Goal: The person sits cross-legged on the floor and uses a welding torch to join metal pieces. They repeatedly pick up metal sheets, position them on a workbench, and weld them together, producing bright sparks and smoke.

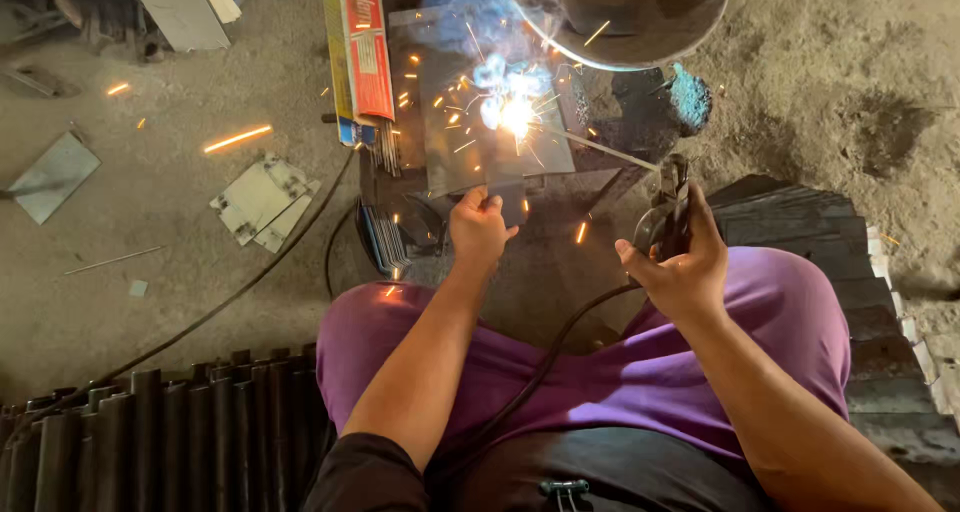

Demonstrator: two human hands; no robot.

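My left hand (478, 227) pinches a small dark metal piece (510, 200) against the near edge of a grey steel plate (455, 137) lying on a low work stand. My right hand (680, 262) grips a welding electrode holder (668, 207), and its thin rod (600, 149) reaches left to a bright white arc (515, 117) on the plate. Sparks and bluish smoke spread from the arc. A black cable (545, 362) runs from the holder down across my purple-clad lap.
A round dark shield (625, 12) hangs at the top. A red and yellow box of electrodes (358, 52) lies left of the plate. Metal offcuts (262, 202) and a flat sheet (55, 177) sit on the dirt floor. Dark pipes (170, 437) lie bottom left, stacked dark plates (810, 217) at right.
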